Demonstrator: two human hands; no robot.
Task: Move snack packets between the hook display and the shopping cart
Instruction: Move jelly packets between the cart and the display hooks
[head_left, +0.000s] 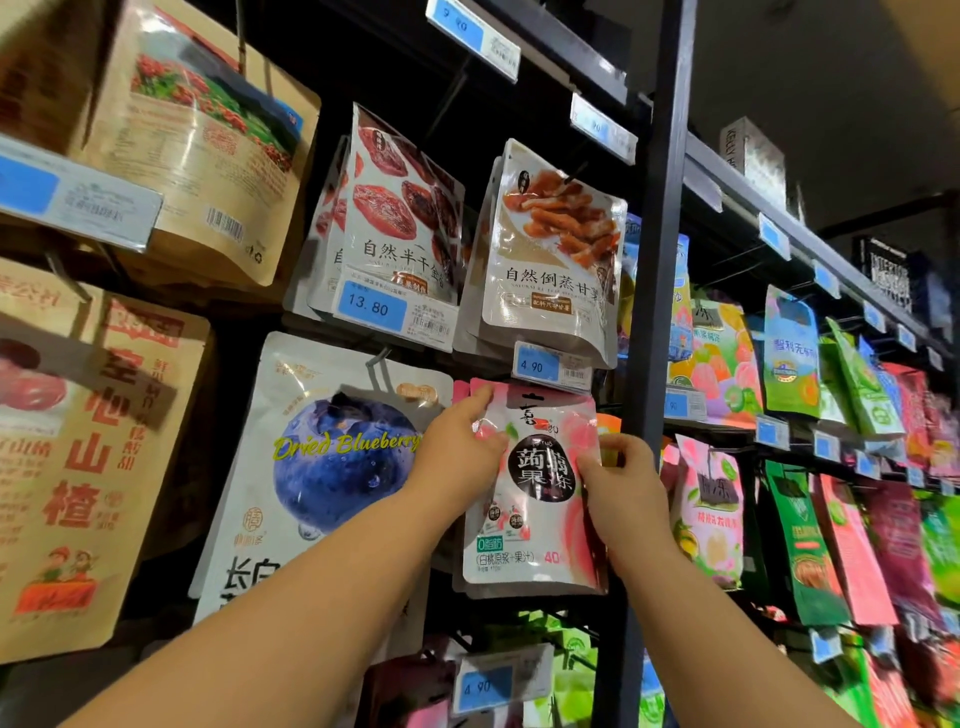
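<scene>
A pink and white peach jelly packet (535, 519) hangs at the hook display under a 4.90 price tag (550, 365), in front of more packets of the same kind. My left hand (457, 457) grips its upper left edge, fingers curled over the top corner. My right hand (623, 493) pinches its right edge at mid height. The hook itself is hidden behind the packet's top. No shopping cart is in view.
A dried blueberry bag (322, 467) hangs just left, dried fruit bags (400, 218) and sweet potato bags (556, 249) above. A black upright post (660, 260) stands right of the packet. More colourful packets (789, 353) fill the hooks to the right; brown bags (83, 441) hang at left.
</scene>
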